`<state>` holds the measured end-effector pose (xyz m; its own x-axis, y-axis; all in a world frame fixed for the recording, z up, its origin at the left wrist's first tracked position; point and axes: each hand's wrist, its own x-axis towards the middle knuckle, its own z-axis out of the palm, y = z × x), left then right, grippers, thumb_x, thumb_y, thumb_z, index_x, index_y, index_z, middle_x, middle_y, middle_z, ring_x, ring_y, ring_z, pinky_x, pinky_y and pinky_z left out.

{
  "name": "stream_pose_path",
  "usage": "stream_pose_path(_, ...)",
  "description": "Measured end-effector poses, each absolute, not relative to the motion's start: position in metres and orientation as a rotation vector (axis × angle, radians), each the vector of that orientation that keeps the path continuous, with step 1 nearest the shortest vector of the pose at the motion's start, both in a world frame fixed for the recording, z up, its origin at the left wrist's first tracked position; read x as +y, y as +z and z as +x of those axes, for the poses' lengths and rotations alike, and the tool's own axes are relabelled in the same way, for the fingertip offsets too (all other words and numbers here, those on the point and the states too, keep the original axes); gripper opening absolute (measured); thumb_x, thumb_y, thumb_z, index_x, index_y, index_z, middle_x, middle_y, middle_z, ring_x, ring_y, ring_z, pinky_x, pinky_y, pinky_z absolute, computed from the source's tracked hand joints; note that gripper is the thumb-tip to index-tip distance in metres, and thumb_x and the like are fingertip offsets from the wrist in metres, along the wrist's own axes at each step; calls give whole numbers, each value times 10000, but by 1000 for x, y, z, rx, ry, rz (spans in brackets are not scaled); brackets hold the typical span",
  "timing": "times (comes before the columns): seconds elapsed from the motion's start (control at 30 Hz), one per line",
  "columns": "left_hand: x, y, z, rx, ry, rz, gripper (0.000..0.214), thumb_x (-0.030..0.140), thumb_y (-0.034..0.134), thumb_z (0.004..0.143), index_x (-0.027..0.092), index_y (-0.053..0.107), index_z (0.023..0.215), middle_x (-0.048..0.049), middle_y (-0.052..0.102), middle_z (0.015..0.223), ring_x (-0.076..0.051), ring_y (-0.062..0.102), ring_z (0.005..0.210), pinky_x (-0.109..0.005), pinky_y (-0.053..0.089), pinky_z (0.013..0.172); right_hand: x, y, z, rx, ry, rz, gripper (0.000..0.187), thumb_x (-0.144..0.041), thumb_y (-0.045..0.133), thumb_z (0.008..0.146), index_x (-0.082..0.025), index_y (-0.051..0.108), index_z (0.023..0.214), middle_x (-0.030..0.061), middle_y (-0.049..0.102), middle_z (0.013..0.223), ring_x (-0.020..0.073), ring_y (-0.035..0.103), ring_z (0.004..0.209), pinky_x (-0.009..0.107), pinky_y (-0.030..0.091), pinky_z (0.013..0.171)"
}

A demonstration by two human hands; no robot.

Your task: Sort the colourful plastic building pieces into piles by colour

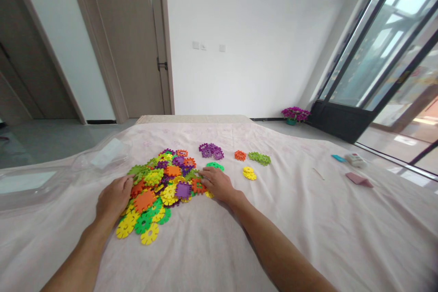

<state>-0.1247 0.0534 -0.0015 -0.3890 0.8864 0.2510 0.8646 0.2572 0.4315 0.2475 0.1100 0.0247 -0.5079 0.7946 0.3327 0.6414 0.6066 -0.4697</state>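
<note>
A heap of plastic interlocking pieces (pixel 184 190) lies on the cloth, mixed yellow, green, orange and purple, some square and some flower-shaped discs. My left hand (pixel 114 195) rests against the heap's left edge, fingers partly stretched, beside an orange square piece (pixel 144 200). On the opposite side, my right hand (pixel 219 184) lies low with its fingers out, touching the edge of the heap near an orange-red square frame (pixel 198 186). Neither hand visibly grips a piece. Just behind the right hand is a green disc stack (pixel 215 165), partly hidden by it.
Small separate groups lie beyond: purple pieces (pixel 211 151), orange pieces (pixel 240 155), light green pieces (pixel 259 159) and yellow discs (pixel 249 173). Clear plastic containers (pixel 44 187) stand at left. On the right are a thin stick (pixel 319 174), a white object (pixel 356 160) and a pink piece (pixel 358 179).
</note>
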Motion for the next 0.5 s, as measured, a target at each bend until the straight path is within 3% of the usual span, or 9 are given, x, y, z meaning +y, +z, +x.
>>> stream_pose_path(0.2,54,-4,-126,2451,796,1710,584,442,240,985,183,670,1283,-127,634,1374,-294,575,1260,-396,430,1038,112,31,246,-2310,502,-1166,117,-241,724,831,-242,721,948,11,688,967,171,608,912,286,447,823)
stream_pose_path(0.33,54,-3,-127,2465,765,1698,593,457,234,981,193,665,1291,-125,629,1380,-302,580,1251,-406,438,1024,112,28,248,-2184,641,-1211,146,-244,810,739,-217,701,834,-4,639,905,145,575,812,250,427,718)
stream_pose_path(0.5,54,-2,-126,2465,759,1702,579,447,244,981,196,667,1287,-125,631,1375,-305,577,1257,-406,448,1010,110,22,244,-2036,598,-1151,210,-122,797,699,-191,645,827,-16,571,853,130,534,758,239,406,686)
